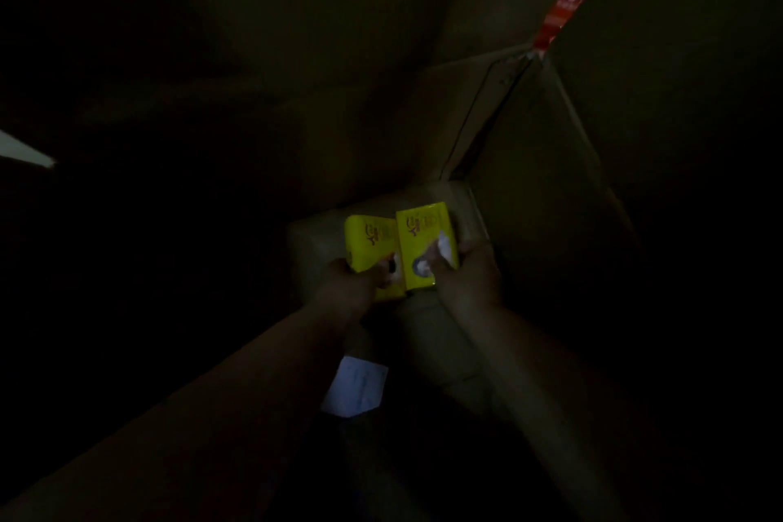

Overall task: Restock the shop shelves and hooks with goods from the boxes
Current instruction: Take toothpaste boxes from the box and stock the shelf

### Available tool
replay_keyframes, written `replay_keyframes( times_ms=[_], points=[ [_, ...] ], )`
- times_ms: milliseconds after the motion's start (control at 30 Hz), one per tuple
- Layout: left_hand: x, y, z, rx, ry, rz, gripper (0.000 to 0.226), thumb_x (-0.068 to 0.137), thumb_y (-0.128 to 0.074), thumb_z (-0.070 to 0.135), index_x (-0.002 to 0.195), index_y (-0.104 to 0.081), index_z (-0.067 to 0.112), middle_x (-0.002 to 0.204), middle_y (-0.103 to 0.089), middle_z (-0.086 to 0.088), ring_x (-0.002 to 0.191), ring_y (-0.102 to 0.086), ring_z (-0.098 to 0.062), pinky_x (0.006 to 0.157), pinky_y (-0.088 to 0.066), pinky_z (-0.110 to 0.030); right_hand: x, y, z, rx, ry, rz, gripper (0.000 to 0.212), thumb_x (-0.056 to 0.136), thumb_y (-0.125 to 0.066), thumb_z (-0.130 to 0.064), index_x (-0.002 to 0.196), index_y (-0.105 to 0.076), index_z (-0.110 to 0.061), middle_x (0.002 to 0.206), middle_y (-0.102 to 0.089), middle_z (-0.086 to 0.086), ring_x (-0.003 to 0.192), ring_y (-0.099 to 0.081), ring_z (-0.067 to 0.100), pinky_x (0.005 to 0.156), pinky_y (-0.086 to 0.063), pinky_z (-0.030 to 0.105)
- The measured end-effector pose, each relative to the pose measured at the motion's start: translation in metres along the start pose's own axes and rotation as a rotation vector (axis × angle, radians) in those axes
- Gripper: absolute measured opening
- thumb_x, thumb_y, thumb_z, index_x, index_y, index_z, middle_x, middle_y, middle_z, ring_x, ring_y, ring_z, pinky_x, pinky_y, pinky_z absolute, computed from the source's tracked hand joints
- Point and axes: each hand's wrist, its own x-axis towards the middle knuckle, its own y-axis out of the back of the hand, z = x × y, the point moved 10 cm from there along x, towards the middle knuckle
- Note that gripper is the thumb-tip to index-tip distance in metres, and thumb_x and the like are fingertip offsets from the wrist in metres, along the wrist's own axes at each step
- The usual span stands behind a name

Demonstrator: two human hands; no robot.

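Deep in a dim cardboard box [551, 203], left hand [347, 280] and right hand [470, 271] each grip a yellow packet [368, 242], [426, 242]; lift both straight up together, keeping thumbs clamped.

Two bare forearms enter from bottom edge, no sleeves visible up to frame edge. Left hand [347, 280] and right hand [470, 273] bare, no gloves. No watch, ring or bracelet discernible in very dim light; finer detail lost.

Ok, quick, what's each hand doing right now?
Left hand: grips the left yellow packet.
Right hand: grips the right yellow packet.
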Motion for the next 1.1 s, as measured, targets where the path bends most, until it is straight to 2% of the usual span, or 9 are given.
replay_keyframes(
  times_ms=[133,200,267,367,567,667,767,967,1100],
  points=[
    [-0.060,0.007,0.009,-0.142,-0.001,0.002,0.017,0.092,-0.060,0.013,0.108,-0.062,0.006,0.099,-0.068,-0.010,0.084,-0.066,-0.021,0.068,-0.056,-0.030,-0.043,0.008,0.004,0.131,-0.088,-0.098,0.080,0.059,-0.055,-0.060,0.118,-0.061,-0.007,0.118,-0.063,0.017,0.110,-0.060,0.033,0.095,-0.048,0.045],
    [-0.100,0.016,0.022,-0.162,-0.006,0.013,0.016,0.090,-0.062,0.013,0.106,-0.061,0.014,0.097,-0.069,-0.004,0.082,-0.066,-0.015,0.061,-0.057,-0.025,-0.088,0.037,-0.016,0.192,-0.162,-0.144,0.055,0.076,-0.066,-0.043,0.120,-0.061,-0.010,0.119,-0.063,0.013,0.110,-0.060,0.029,0.097,-0.048,0.041],
    [-0.148,0.024,0.043,-0.173,0.009,0.000,0.018,0.086,-0.067,0.010,0.100,-0.061,0.020,0.095,-0.070,-0.002,0.083,-0.066,-0.015,0.064,-0.055,-0.028,-0.132,0.064,-0.028,0.281,-0.234,-0.204,0.039,0.080,-0.070,-0.033,0.112,-0.065,-0.012,0.112,-0.067,0.011,0.103,-0.063,0.026,0.093,-0.050,0.039],
    [-0.228,0.030,0.096,-0.180,-0.011,-0.065,0.023,0.075,-0.072,-0.002,0.088,-0.063,0.016,0.088,-0.072,-0.008,0.084,-0.066,-0.023,0.072,-0.051,-0.032,-0.192,0.118,-0.053,0.348,-0.322,-0.197,0.059,0.060,-0.076,-0.053,0.105,-0.068,-0.017,0.103,-0.072,0.006,0.096,-0.067,0.025,0.090,-0.052,0.045],
    [-0.379,0.028,0.228,-0.205,-0.109,-0.251,0.035,0.051,-0.078,0.004,0.084,-0.070,0.010,0.088,-0.073,-0.015,0.084,-0.068,-0.026,0.077,-0.051,-0.036,-0.298,0.231,-0.153,0.688,-0.347,-0.218,0.043,0.064,-0.083,-0.017,0.104,-0.069,-0.009,0.099,-0.074,0.011,0.098,-0.069,0.030,0.094,-0.050,0.054],
    [-0.441,0.024,0.290,-0.160,-0.171,-0.352,0.058,0.037,-0.093,0.020,0.091,-0.075,0.007,0.100,-0.072,-0.021,0.092,-0.069,-0.029,0.082,-0.055,-0.038,-0.347,0.301,-0.212,0.867,-0.321,-0.196,0.041,0.067,-0.078,-0.005,0.106,-0.066,-0.008,0.099,-0.073,0.014,0.094,-0.070,0.030,0.081,-0.057,0.042],
    [-0.502,0.022,0.345,-0.112,-0.239,-0.435,0.040,0.046,-0.085,0.023,0.083,-0.078,0.010,0.097,-0.073,-0.019,0.091,-0.071,-0.029,0.079,-0.058,-0.033,-0.395,0.365,-0.263,0.978,-0.269,-0.180,0.033,0.080,-0.065,0.007,0.109,-0.056,-0.008,0.095,-0.072,0.015,0.081,-0.071,0.024,0.062,-0.059,0.032],
    [-0.604,0.030,0.412,-0.091,-0.312,-0.522,0.030,0.059,-0.079,0.008,0.088,-0.072,0.004,0.088,-0.074,-0.014,0.078,-0.073,-0.019,0.061,-0.057,-0.024,-0.472,0.455,-0.318,1.026,-0.169,-0.048,0.035,0.083,-0.066,0.000,0.114,-0.055,-0.013,0.107,-0.070,0.014,0.101,-0.067,0.031,0.088,-0.054,0.048],
    [-0.648,0.032,0.438,-0.082,-0.356,-0.519,0.015,0.087,-0.059,0.011,0.101,-0.062,0.005,0.084,-0.074,-0.007,0.078,-0.071,-0.015,0.066,-0.054,-0.029,-0.515,0.491,-0.339,1.163,-0.131,0.064,0.028,0.089,-0.060,-0.007,0.117,-0.056,-0.007,0.106,-0.071,0.016,0.098,-0.069,0.031,0.089,-0.054,0.048]
  ],
)
